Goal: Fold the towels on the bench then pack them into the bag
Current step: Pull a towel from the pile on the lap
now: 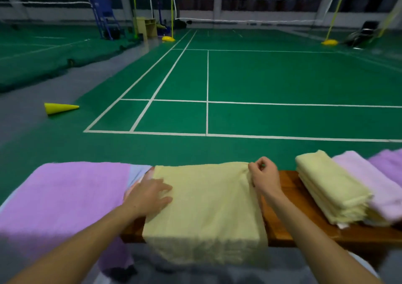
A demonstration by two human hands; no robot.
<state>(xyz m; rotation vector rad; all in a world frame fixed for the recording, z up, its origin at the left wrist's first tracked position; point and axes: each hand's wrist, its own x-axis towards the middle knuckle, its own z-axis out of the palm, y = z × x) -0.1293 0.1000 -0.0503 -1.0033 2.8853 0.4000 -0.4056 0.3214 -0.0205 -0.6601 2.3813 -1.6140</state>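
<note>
2 hands on 1 yellow towel [204,205] draped across the wooden bench [291,199].
Left hand [150,195] lies flat, fingers spread, on the towel's left edge; right hand [264,175] pinches the far right corner. Near edge hangs off the bench front. Purple towel [65,194] spread just left, nearly touching. Right: folded yellow towel [328,186], then folded pink towels [369,181], bare wood between. Beyond the bench, open green court floor [261,77]; yellow cone [59,108] lying far left.
</note>
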